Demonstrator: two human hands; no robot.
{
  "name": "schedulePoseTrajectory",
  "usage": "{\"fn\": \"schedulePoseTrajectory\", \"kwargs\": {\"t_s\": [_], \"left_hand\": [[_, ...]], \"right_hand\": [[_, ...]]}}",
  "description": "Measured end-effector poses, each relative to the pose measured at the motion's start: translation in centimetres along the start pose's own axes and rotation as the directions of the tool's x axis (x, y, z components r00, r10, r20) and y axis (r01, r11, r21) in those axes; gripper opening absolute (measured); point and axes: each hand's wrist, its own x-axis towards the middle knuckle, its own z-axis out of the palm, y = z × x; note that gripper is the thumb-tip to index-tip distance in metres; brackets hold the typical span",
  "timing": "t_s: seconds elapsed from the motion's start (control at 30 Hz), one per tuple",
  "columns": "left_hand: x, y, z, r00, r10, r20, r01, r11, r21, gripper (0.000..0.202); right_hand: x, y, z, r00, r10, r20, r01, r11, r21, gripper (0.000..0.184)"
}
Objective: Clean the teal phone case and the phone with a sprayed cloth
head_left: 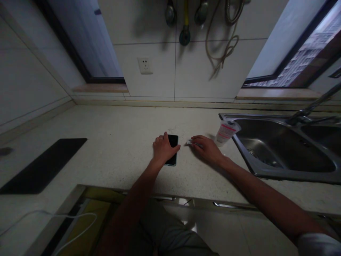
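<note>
A smartphone with a dark screen lies flat on the counter, its top pointing away from me. My left hand reaches over its left side, thumb across the screen to the right edge and fingers at the left edge, gripping it. Just to the right, my right hand pinches a small crumpled whitish piece, too small to identify, close above the counter. Beside my right hand stands a clear plastic cup with red print, near the sink's edge.
The pale counter runs along a tiled wall with a socket. A steel double sink with a faucet is on the right. On the left lie a black flat panel and a white cable. Pipes and tubing hang above.
</note>
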Motion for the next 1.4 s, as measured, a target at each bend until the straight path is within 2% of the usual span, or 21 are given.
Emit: {"fn": "schedulePoseTrajectory", "kwargs": {"t_s": [0.17,0.3,0.53,0.73,0.87,1.0,1.1,1.17,1.3,1.4], "left_hand": [[-0.1,-0.1,-0.1,0.999,0.023,-0.025,-0.023,1.0,0.015,0.09],[-0.3,0.0,-0.4,0.999,0.032,-0.02,-0.031,0.999,0.011,0.085],[-0.3,0.2,-0.7,0.999,0.025,0.04,-0.02,0.993,-0.113,0.078],[-0.4,0.2,-0.8,0.995,0.032,0.089,-0.025,0.997,-0.077,0.065],[-0.5,0.4,-1.0,0.99,0.029,0.14,-0.025,0.999,-0.036,0.069],[-0.6,0.6,-1.2,0.979,0.033,0.2,-0.028,0.999,-0.027,0.069],[-0.5,0.6,-1.3,0.976,0.018,0.217,-0.005,0.998,-0.061,0.066],[-0.2,0.4,-1.4,0.973,0.007,0.231,0.011,0.997,-0.076,0.066],[0.5,0.2,-1.5,0.954,0.0,0.301,0.03,0.995,-0.093,0.066],[0.6,0.0,-1.4,0.951,0.004,0.311,0.047,0.987,-0.156,0.057]], "right_hand": [[0.1,-0.8,-0.2,0.996,-0.051,-0.075,0.058,0.994,0.088,0.028],[0.1,-1.8,-0.6,0.996,-0.02,-0.089,0.03,0.993,0.118,0.031],[-0.2,-2.4,-0.7,0.997,0.064,-0.039,-0.059,0.99,0.125,0.034],[-0.4,-2.6,-0.3,0.99,0.114,0.086,-0.119,0.992,0.045,0.038],[-0.4,-2.4,0.2,0.987,0.102,0.126,-0.097,0.994,-0.049,0.041],[-0.4,-2.3,0.4,0.999,0.049,0.005,-0.048,0.993,-0.107,0.042],[-0.3,-2.5,0.4,0.991,-0.006,-0.137,-0.005,0.997,-0.081,0.037],[-0.4,-2.9,0.4,0.987,-0.036,-0.159,0.031,0.999,-0.029,0.033],[-0.9,-4.1,1.0,0.997,-0.074,0.021,0.072,0.993,0.094,0.032],[-1.3,-4.9,1.5,0.986,-0.101,0.134,0.086,0.99,0.112,0.035]]}}
